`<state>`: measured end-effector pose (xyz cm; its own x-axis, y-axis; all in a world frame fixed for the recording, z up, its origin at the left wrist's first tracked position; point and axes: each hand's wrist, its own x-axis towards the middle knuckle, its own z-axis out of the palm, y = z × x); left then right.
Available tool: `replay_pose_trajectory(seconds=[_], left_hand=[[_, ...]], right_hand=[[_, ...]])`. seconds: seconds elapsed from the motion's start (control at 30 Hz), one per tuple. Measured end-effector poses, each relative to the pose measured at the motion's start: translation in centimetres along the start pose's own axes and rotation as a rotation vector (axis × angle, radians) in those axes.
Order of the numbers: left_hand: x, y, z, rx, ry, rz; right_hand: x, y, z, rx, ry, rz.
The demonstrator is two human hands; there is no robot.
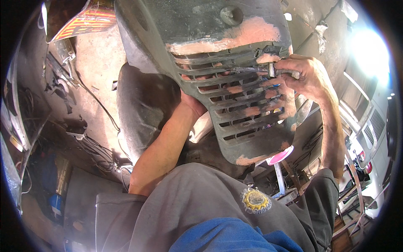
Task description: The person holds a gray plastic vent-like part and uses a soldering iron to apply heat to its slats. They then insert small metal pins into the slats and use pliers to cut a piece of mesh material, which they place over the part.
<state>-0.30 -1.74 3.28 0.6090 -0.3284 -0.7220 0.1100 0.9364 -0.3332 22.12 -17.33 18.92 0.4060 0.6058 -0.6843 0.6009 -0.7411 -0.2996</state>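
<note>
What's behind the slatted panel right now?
The left hand goes behind the slatted panel at its left edge; a pink disc shows beyond its lower right corner. Skin-toned patches through the slots may be fingers. The panel covers the rest.

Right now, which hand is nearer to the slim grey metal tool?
Right: the right hand grips the tool; the left hand is away from it, partly behind the dark slatted panel.

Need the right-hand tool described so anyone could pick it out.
Find the big dark slatted panel with pinkish patches, filling the upper middle of the view. At its right side, the person's right hand grips a slim tool pointing left across the slats. Unlike them, it has a pale metallic collar just beside the gripping hand.
</note>
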Motion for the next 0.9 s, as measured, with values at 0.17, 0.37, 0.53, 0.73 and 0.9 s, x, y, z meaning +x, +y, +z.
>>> replay_pose_trajectory(seconds=[0.17, 0.37, 0.53, 0.73, 0.9], left_hand=[[0.1, 0.1, -0.3, 0.017, -0.028, -0.013], [0.1, 0.1, -0.3, -0.002, -0.04, -0.019], [-0.4, 0.1, 0.2, -0.027, -0.031, -0.032], [-0.3, 0.1, 0.3, -0.03, -0.021, -0.017], [0.2, 0.0, -0.5, -0.03, -0.015, 0.005]], right_hand=[[-0.1, 0.1, 0.1, 0.023, 0.023, -0.038], [-0.5, 0.9, 0.2, 0.176, 0.113, -0.039], [-1.1, 1.5, -0.1, 0.202, 0.148, -0.057], [-1.3, 1.3, 1.2, 0.172, 0.133, -0.066], [-1.3, 1.8, 1.8, 0.142, 0.126, -0.057]])
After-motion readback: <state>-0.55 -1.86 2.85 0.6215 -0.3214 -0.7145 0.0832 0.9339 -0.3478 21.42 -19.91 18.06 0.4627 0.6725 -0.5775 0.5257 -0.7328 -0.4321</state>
